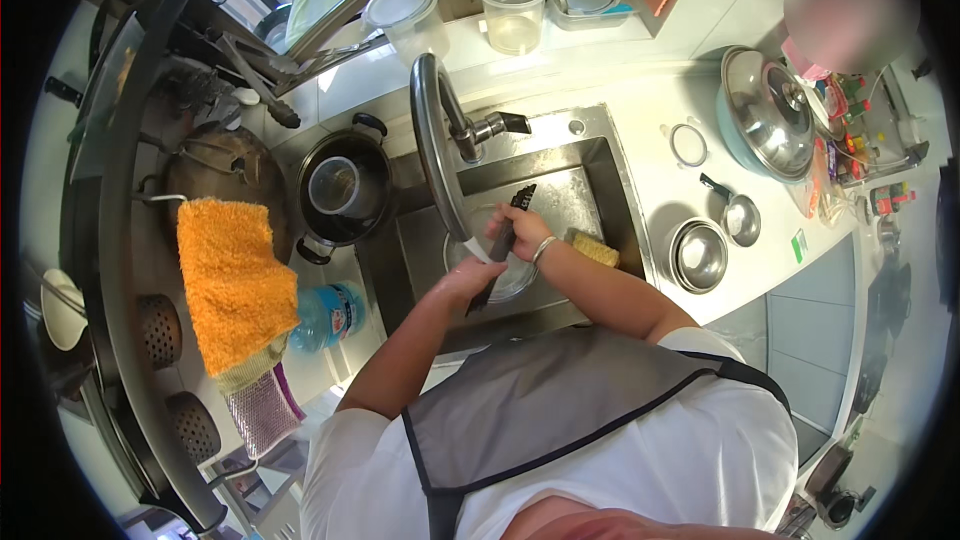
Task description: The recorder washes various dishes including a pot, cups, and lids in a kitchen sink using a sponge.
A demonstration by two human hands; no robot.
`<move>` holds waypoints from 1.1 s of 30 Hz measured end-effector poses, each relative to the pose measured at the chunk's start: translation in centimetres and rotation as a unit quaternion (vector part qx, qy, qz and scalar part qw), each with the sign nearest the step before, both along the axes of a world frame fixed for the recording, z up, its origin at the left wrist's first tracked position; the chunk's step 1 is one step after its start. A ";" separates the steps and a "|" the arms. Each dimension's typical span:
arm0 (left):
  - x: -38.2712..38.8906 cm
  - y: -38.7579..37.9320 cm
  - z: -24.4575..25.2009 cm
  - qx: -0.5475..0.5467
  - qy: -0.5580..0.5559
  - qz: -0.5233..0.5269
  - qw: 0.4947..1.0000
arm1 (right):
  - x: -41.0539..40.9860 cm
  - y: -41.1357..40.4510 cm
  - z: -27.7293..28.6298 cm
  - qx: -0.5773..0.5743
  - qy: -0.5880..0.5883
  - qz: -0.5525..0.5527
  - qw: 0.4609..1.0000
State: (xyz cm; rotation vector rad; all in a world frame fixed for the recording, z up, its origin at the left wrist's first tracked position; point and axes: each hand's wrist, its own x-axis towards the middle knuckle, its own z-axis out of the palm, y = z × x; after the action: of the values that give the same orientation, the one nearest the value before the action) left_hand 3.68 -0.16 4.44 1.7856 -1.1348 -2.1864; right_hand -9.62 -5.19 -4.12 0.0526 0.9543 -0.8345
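Note:
Over the stainless steel sink (577, 195), both hands are on a long dark item (501, 244), possibly a knife or utensil; blur hides its exact kind. My left hand (471, 276) is closed on its lower part, beside the white tip of the curved metal faucet (435, 157). Higher up, my right hand (525, 232), with a bracelet at the wrist, is closed around the same item. Below the hands lies a clear round lid or bowl (517, 286) in the sink. A yellow sponge (596, 249) sits by the sink's right wall.
Left of the sink are a black pot (311, 229) holding a plastic container (334, 186), a blue-tinted bottle (327, 317) and a hanging orange towel (232, 277). Nested metal bowls (699, 255), a small ladle (741, 220) and a lidded basin (765, 116) stand right. Clear tubs (513, 11) line the sill.

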 end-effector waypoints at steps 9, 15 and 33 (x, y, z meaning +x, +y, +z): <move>1.4 1.8 -0.2 0.130 0.335 0.145 0.922 | -2.8 -0.4 2.9 -0.159 -0.209 -0.012 0.965; 1.2 1.4 -2.5 0.103 0.192 0.099 0.971 | -2.8 0.4 3.4 -0.088 -0.067 0.010 0.994; 4.0 3.9 -0.4 0.114 0.093 0.095 0.984 | 1.3 3.9 0.6 -0.111 -0.158 0.084 0.978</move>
State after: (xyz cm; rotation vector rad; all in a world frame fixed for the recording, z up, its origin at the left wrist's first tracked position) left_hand 7.70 3.75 3.99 1.6446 -0.6684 -2.3831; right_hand -8.34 -1.26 -3.56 -0.0850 0.5542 -0.7444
